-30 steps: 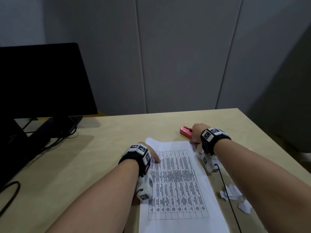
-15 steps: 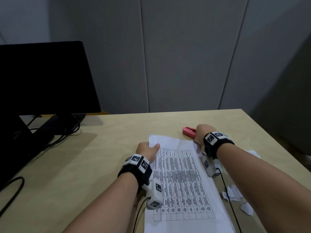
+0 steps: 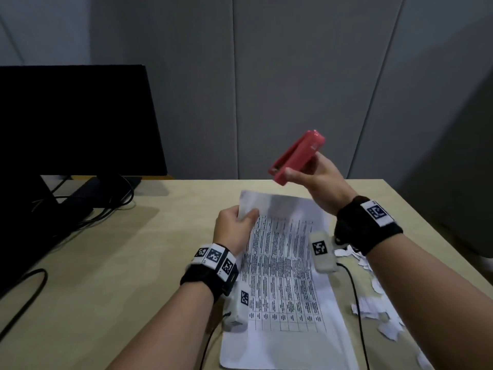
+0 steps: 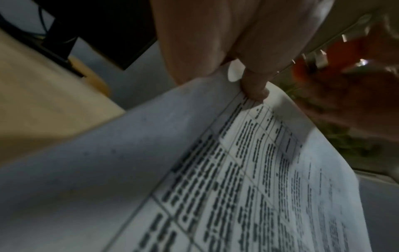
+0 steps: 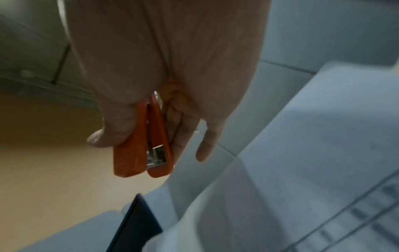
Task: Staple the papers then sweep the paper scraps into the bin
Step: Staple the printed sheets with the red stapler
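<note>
From the head view, the right hand (image 3: 317, 180) has the red stapler (image 3: 296, 157) gripped between thumb and fingers, up in the air above the far end of the papers (image 3: 282, 265), nose tilted down toward the left. The left hand (image 3: 233, 231) pinches the top-left corner of the papers and lifts it off the surface (image 3: 106, 263); the rest of the stack lies flat. Paper scraps (image 3: 373, 308) sit scattered to the right, by the right forearm. No bin in sight, so I can't say where it stands.

Left wrist view: thumb on top of the printed sheet (image 4: 237, 170), fingers (image 4: 254, 88) curled under the corner, a firm pinch. The stapler is a red blur beyond.

Right wrist view: the stapler (image 5: 146, 145) is clasped along its body, mouth slightly parted, metal magazine showing, papers (image 5: 302, 153) below.

Here's the risk, as I judge it: if the pinch lets the sheets fan apart, the staple could catch only the top one. A shallow bite at the corner could tear out. And that right forearm could brush scraps off the edge.
</note>
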